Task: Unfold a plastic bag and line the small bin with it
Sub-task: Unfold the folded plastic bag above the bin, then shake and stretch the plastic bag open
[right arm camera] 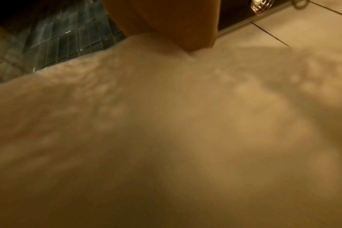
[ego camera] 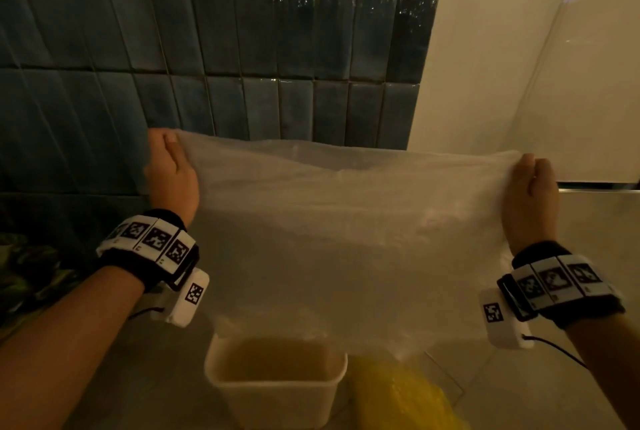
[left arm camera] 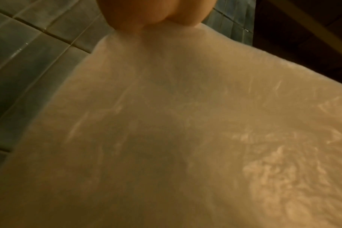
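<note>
Nearest my camera, one small bin [ego camera: 275,383] stands on the floor beside one yellow bag [ego camera: 398,395]. Above them I hold one translucent plastic bag [ego camera: 346,239] stretched wide, my left hand [ego camera: 171,175] and right hand [ego camera: 530,201] raised apart, each pinching an upper corner.

No readable text; only coded square markers on wristbands [ego camera: 152,242].
</note>
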The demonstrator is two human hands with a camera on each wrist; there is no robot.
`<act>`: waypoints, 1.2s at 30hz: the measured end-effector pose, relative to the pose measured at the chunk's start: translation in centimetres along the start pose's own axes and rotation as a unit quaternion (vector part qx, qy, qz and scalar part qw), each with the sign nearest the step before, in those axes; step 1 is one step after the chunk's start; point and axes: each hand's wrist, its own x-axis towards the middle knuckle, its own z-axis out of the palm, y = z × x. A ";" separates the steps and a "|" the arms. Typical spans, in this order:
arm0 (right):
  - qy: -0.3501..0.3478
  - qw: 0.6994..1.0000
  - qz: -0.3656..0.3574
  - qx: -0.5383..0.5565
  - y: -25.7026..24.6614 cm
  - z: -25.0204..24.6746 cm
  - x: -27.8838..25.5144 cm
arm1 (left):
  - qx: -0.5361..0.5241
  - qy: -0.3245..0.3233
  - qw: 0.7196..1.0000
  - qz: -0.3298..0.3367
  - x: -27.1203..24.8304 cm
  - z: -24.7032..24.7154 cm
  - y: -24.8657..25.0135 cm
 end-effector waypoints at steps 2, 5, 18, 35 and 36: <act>-0.008 1.000 -0.017 -0.010 -0.1 -0.2 0.0 | 0.013 -0.005 1.000 0.005 0.0 -0.3 -0.2; -0.005 1.000 -0.026 -0.010 -0.2 -0.2 0.0 | 0.036 0.002 0.999 -0.006 0.2 -0.4 -0.3; -0.068 0.988 -0.124 0.067 -4.7 4.1 -1.9 | 0.181 -0.229 0.924 0.249 -3.2 3.7 5.3; -0.375 0.922 -0.094 -0.035 -2.1 2.4 -4.8 | 0.007 -0.221 0.962 0.158 -1.6 4.4 6.0; -0.373 0.924 -0.088 -0.016 -2.2 2.5 -4.6 | 0.014 -0.224 0.963 0.149 -1.5 4.2 6.0</act>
